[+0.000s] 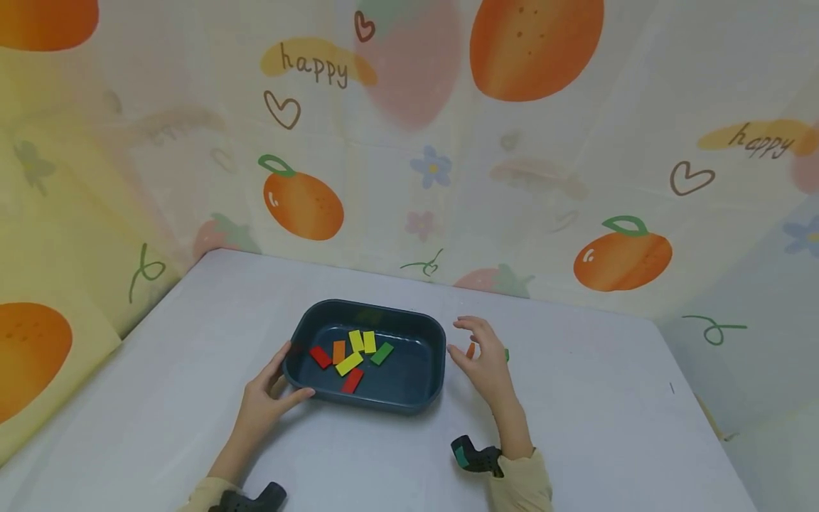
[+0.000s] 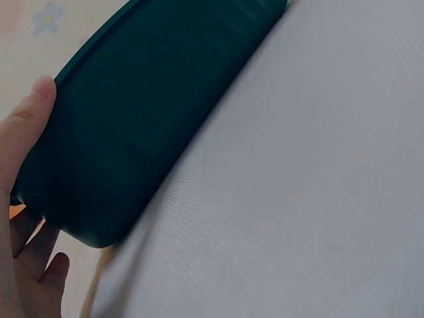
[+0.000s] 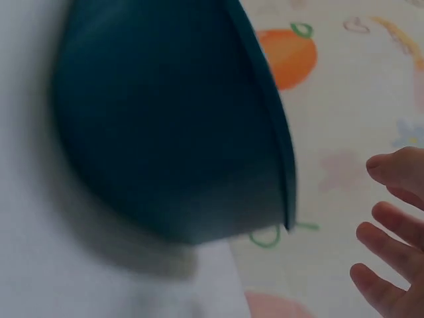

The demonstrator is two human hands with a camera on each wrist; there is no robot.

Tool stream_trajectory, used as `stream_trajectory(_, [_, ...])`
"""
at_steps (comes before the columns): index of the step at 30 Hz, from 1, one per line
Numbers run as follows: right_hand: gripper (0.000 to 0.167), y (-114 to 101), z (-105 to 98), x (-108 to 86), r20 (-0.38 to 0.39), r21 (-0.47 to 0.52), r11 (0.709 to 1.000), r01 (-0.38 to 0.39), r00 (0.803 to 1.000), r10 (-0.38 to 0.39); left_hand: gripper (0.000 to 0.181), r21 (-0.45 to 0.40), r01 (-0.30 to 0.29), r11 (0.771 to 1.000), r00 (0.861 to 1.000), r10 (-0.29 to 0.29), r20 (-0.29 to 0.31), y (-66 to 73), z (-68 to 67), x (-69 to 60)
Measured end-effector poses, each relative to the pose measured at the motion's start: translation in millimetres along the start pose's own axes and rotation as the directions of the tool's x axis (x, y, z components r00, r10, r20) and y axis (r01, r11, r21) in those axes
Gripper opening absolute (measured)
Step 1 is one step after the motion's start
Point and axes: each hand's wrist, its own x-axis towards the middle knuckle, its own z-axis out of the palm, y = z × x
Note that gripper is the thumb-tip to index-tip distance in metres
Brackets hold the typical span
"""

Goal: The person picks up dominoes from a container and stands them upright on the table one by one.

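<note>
A dark blue-green rectangular tray [image 1: 409, 407] stands on the white table. Several small flat blocks lie in it: a red block [image 1: 320, 357], an orange block [image 1: 339, 353], a green block [image 1: 382, 353], a yellow block [image 1: 348, 364] and others. My left hand [image 1: 259, 409] grips the tray's left end, thumb on the near side and fingers at the left wall. Just off the right end, my right hand [image 1: 486, 363] is raised with fingers apart, holding nothing. Partly hidden by it are an orange piece [image 1: 470, 350] and a green piece [image 1: 507, 354]. The right wrist view shows a gap between hand and tray.
The white table [image 1: 576, 412] reaches back to a wall cloth [image 1: 384, 156] printed with oranges and hearts. A black wrist device [image 1: 475, 455] is on the right wrist, another [image 1: 252, 498] on the left.
</note>
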Motion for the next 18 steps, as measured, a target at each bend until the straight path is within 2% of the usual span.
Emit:
stream_trajectory(3, [0.036, -7.5, 15.5, 2.6, 0.060, 0.013, 0.999, 0.037, 0.998, -0.037, 0.082, 0.003, -0.005, 1.000, 1.000, 0.005, 0.004, -0.1, 0.3, -0.1])
stream_trajectory(5, [0.035, -12.4, 26.5, 4.9, 0.133, -0.003, 0.999, 0.032, 0.991, -0.031, 0.081, 0.006, 0.000, 1.000, 1.000, 0.000, 0.007, 0.0, 0.9, -0.6])
stream_trajectory(8, [0.035, -17.2, 44.9, 11.0, 0.278, -0.062, 0.998, 0.027, 0.961, -0.009, 0.081, 0.024, 0.015, 1.000, 1.000, -0.015, 0.005, 0.3, 1.6, -1.3])
stream_trajectory(11, [0.037, -20.3, 63.4, 19.2, 0.433, -0.119, 0.992, 0.043, 0.901, 0.013, 0.079, 0.027, 0.027, 0.999, 1.000, -0.027, 0.003, 0.7, 2.2, -0.9])
stream_trajectory(13, [0.039, -21.4, 74.8, 22.8, 0.538, -0.157, 0.985, 0.068, 0.843, 0.028, 0.077, 0.028, 0.030, 0.999, 1.000, -0.030, 0.004, 0.8, 2.2, -0.4])
stream_trajectory(16, [0.040, -22.6, 87.9, 23.4, 0.667, -0.252, 0.961, 0.115, 0.740, 0.086, 0.074, 0.029, 0.037, 0.999, 0.999, -0.037, 0.000, 1.4, 1.4, 0.3])
stream_trajectory(17, [0.038, -23.0, 90.8, 23.2, 0.684, -0.281, 0.952, 0.126, 0.722, 0.106, 0.074, 0.032, 0.040, 0.999, 0.999, -0.040, -0.002, 1.6, 0.9, 0.6])
stream_trajectory(18, [0.036, -23.4, 92.8, 23.0, 0.690, -0.308, 0.942, 0.131, 0.713, 0.126, 0.073, 0.032, 0.043, 0.999, 0.999, -0.043, -0.004, 1.9, 0.4, 0.9])
